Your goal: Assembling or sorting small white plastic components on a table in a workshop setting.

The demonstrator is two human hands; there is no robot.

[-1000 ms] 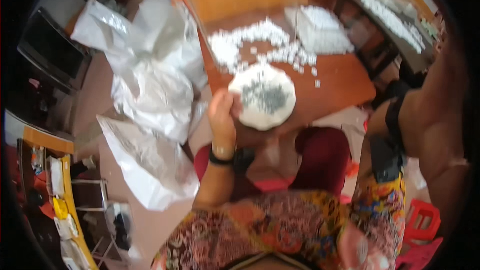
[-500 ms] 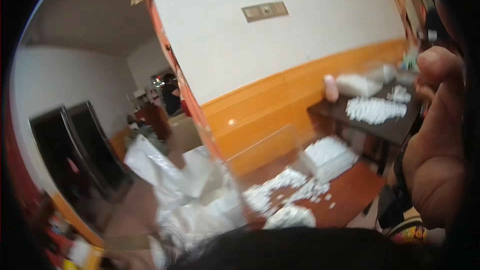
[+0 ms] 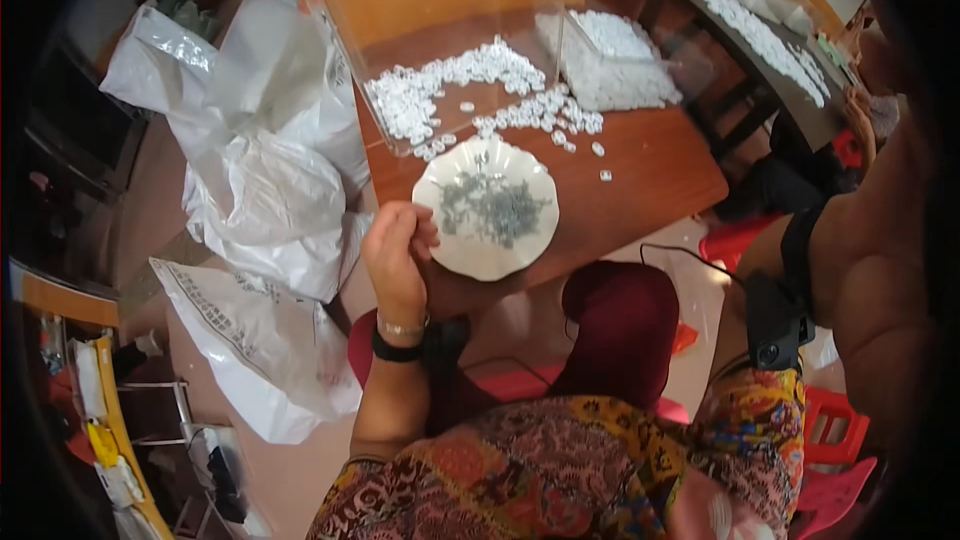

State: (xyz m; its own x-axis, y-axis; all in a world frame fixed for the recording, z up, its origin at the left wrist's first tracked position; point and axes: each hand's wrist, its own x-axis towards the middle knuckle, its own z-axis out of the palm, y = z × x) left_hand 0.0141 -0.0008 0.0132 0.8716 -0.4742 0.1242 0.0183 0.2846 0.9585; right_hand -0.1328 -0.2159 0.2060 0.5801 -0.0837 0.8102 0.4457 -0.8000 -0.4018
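Where the left hand (image 3: 397, 258) rests, its fingers curl against the near-left rim of the plate (image 3: 470, 252), loosely closed; whether they pinch anything cannot be told. Bracelet and dark band sit on that wrist. Right hand not clearly seen: only a bare arm (image 3: 870, 280) at far right, with a black strap and small device hanging from it.

Plate lies at the table's (image 3: 650, 180) near edge, close to the body, likely for easy reach. It holds a scatter of small grey-green bits (image 3: 495, 208).

Beyond it, loose white pieces (image 3: 540, 115) spread over the wood. A clear box (image 3: 440, 50) stands tilted far-left, more white pieces (image 3: 420, 100) pooled at its low side. A second clear tub (image 3: 620, 70), far-right, is filled with the same.

White sacks (image 3: 260, 190) slump on the floor left of the table.
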